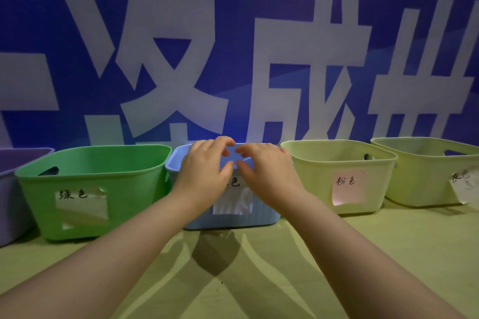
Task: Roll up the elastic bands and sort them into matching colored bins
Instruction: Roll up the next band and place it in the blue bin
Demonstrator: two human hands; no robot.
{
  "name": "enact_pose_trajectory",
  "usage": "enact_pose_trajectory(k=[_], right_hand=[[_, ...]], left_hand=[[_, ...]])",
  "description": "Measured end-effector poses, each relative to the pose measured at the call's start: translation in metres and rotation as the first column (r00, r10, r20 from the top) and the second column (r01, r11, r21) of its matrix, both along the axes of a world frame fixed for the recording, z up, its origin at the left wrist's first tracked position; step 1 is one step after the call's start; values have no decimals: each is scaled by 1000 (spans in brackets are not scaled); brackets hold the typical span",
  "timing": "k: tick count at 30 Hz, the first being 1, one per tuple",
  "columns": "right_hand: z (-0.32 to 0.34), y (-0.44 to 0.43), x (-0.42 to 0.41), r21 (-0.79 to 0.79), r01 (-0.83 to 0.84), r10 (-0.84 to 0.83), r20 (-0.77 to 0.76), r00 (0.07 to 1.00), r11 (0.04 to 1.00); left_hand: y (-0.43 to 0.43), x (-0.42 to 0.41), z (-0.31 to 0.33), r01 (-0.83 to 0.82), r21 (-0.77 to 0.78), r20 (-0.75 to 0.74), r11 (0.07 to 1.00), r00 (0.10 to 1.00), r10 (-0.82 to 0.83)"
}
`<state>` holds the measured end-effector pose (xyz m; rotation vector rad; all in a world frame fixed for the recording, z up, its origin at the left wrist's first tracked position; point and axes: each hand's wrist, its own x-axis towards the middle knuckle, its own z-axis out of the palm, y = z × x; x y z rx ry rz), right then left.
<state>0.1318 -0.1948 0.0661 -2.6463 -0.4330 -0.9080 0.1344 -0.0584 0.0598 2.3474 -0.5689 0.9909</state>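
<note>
- Elastic band: none shows plainly. A blue patch (232,152) between the fingertips may be a rolled band or only the bin's inside; I cannot tell.
- The left hand (204,173) and right hand (264,171) hover together over the blue bin (259,217), fingers curled, tips almost meeting. I cannot tell whether they pinch anything.
- The green bin (90,163) sits just left, a pale yellow bin (337,163) just right.
- Risk: a loosely rolled band could spring open on release and catch the rim or land in a neighbouring bin.

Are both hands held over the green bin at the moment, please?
No, the left hand and the right hand are both above the blue bin, which stands just to the right of the green bin.
</note>
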Motion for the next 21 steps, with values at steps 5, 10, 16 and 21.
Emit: enact_pose_trajectory(k=[5,10,16,21], right_hand=[[5,13,-39,43,-58,54,87,995,997],[16,45,-85,125,-193,177,133,975,973],[21,131,-135,72,-373,365,105,925,925],[13,213,-172,17,-549,547,58,835,836]], left_hand=[[10,-40,22,36,38,108,999,993,-40],[43,-93,33,-11,49,167,999,986,3],[126,-166,31,-162,18,138,987,978,158],[205,-228,22,-277,19,37,961,960,277]])
